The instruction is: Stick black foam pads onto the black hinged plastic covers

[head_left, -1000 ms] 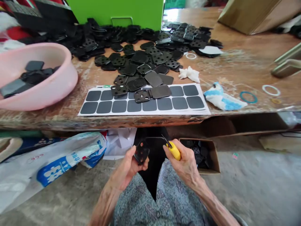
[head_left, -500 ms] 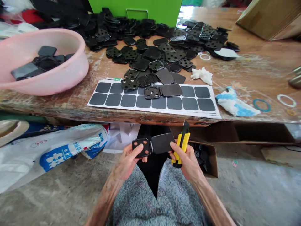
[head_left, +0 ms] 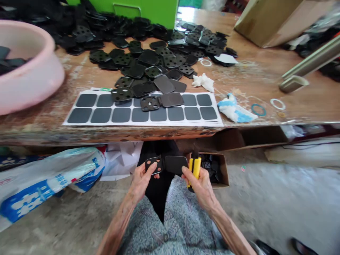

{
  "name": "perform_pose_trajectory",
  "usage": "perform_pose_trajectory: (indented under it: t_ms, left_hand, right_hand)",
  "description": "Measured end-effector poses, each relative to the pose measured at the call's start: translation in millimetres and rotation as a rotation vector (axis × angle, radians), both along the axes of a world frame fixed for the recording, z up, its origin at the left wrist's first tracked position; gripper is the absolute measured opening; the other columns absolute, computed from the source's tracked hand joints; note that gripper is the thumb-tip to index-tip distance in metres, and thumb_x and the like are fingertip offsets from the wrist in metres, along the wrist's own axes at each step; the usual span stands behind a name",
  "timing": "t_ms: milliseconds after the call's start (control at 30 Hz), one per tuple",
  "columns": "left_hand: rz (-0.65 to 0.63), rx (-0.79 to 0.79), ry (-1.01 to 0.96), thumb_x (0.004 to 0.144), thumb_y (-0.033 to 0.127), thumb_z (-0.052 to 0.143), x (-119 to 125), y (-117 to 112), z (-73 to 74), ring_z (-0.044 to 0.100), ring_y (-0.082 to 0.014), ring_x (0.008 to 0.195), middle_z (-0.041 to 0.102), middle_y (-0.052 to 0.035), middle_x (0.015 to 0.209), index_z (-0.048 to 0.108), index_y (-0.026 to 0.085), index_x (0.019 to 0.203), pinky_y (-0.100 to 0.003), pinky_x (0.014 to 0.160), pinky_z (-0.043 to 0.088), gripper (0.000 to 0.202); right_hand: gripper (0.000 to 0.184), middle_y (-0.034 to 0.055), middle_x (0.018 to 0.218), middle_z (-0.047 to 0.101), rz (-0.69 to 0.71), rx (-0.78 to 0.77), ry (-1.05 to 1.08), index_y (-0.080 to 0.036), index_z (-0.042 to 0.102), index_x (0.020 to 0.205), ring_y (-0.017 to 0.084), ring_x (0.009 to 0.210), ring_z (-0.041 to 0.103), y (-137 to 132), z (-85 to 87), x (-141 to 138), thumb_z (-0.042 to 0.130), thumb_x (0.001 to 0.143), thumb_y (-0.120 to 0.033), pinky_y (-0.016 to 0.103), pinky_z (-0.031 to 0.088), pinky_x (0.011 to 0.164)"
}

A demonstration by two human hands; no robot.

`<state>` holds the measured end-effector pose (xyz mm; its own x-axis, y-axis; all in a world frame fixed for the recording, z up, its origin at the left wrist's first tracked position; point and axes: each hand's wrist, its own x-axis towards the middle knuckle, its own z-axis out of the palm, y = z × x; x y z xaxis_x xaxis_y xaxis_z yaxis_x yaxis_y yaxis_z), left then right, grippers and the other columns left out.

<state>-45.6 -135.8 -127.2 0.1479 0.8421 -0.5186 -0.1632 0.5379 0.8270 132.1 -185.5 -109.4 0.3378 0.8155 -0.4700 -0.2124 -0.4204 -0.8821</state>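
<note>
Two bare hands worked above the person's lap, below the edge of a scarred wooden counter [head_left: 265, 88]. The left hand [head_left: 140, 180] pinched the perforated end of a flat black two-part piece [head_left: 172, 165], while the right hand [head_left: 198, 186] curled around a yellow utility knife [head_left: 195, 169], touching the piece's solid end. Just beyond, a brown cardboard box [head_left: 221, 173] held more black pieces.

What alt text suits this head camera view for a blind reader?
A person's left hand holds a black hinged piece while the right hand grips a yellow utility knife. Beyond, on a wooden table, lie heaped black pieces and a sheet of dark square pads.
</note>
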Motion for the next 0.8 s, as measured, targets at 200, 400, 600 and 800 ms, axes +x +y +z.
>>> perform_pose_trajectory:
  t_ms: [200, 400, 600, 800]
  left_hand:
    - [-0.314, -0.110, -0.079, 0.073, 0.050, 0.071, 28.7, 4.3, -9.4, 0.064, -0.0140, 0.068, 0.069, -0.0071, 0.092, 0.062, 0.013, 0.119, -0.027, 0.066, 0.051, 0.059]
    - [-0.312, -0.171, -0.013, 0.071, 0.049, 0.073, 33.2, 6.2, -16.2, 0.066, -0.0179, 0.083, 0.068, -0.0112, 0.105, 0.063, 0.012, 0.114, -0.031, 0.078, 0.051, 0.058]
    - [-0.294, -0.163, -0.057, 0.068, 0.047, 0.076, 49.4, 5.5, -25.4, 0.066, -0.0183, 0.081, 0.071, -0.0090, 0.093, 0.066, 0.012, 0.103, -0.033, 0.080, 0.052, 0.050]
    - [-0.401, -0.163, -0.043, 0.066, 0.048, 0.075, 93.2, 12.2, -31.4, 0.067, -0.0205, 0.081, 0.071, -0.0099, 0.089, 0.067, 0.012, 0.099, -0.035, 0.080, 0.052, 0.050]
  right_hand:
    - [0.043, -0.0038, 0.052, 0.057, -0.297, -0.029, 0.048, -0.015, 0.057, 0.077, 0.007, 0.042, 0.047, -26.0, -19.3, 48.1, 0.083, 0.060, -0.045, 0.019, 0.034, 0.040]
    - [0.047, -0.0075, 0.049, 0.054, -0.608, -0.088, -0.003, -0.017, 0.052, 0.075, 0.005, 0.038, 0.045, -57.8, -60.7, 118.9, 0.087, 0.054, -0.040, 0.016, 0.034, 0.036]
    - [0.017, -0.0049, 0.068, 0.056, -0.766, -0.236, 0.031, -0.012, 0.059, 0.088, 0.004, 0.047, 0.049, -77.9, -115.9, 137.6, 0.058, 0.093, -0.029, 0.016, 0.041, 0.041]
    - [0.025, 0.0052, 0.102, 0.063, -0.780, -0.299, 0.099, -0.014, 0.059, 0.111, 0.015, 0.081, 0.063, -99.1, -147.8, 127.5, 0.058, 0.092, -0.031, 0.031, 0.056, 0.068]
